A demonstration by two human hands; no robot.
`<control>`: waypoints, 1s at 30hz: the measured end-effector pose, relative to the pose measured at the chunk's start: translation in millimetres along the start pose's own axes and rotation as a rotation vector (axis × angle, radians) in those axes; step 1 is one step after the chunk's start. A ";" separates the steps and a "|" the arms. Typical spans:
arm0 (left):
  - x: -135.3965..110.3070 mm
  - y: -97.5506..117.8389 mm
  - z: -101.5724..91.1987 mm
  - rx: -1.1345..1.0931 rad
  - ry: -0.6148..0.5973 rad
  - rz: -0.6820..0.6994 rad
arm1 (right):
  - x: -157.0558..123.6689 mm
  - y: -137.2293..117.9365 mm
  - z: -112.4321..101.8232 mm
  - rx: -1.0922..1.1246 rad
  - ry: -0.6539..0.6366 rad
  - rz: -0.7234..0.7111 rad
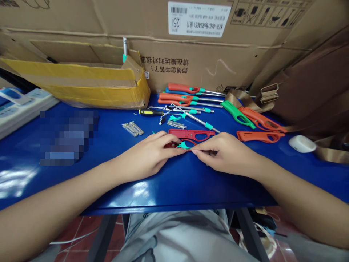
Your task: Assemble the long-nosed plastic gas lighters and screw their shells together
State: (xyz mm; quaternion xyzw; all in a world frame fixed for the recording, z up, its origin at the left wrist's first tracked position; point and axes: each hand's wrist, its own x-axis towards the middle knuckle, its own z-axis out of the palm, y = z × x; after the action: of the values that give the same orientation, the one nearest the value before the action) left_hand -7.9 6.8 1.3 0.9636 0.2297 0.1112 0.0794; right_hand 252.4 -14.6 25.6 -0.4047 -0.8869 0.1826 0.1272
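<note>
At the middle of the blue table, my left hand [148,153] is closed around a red lighter casing half [194,142], its fingers hiding much of it. A teal trigger piece [184,145] shows in the casing, between my two hands. My right hand [222,151] pinches thumb and forefinger together at the casing's near edge; whatever is between those fingertips is too small to make out. Just beyond lies another red casing half [200,135]. Behind it are a clear fuel tank [176,124], a loose teal trigger [174,118] and a metal lighter tube [200,120] with wires.
Long lighters [177,99] lie at the back, beside a yellow-taped cardboard box [109,95]. A screwdriver [149,112] and clear tanks [132,128] lie left. Right are green casing [238,114], orange casing [260,137] and a white earphone case [302,143]. A power strip [24,109] is far left.
</note>
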 end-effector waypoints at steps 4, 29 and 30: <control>-0.3 -0.2 0.1 0.000 -0.011 0.000 | -0.3 -0.1 -0.2 -0.006 -0.002 0.012; -2.0 1.4 1.0 0.033 -0.038 -0.037 | 0.5 7.2 -6.7 -0.033 0.026 0.066; -2.4 1.3 1.2 0.031 -0.037 -0.036 | 0.6 7.8 -6.9 -0.032 0.026 0.069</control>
State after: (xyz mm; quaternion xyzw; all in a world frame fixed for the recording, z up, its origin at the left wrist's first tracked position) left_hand -9.1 4.4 0.0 0.9623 0.2473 0.0883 0.0705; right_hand 259.8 -7.9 28.5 -0.4395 -0.8735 0.1675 0.1258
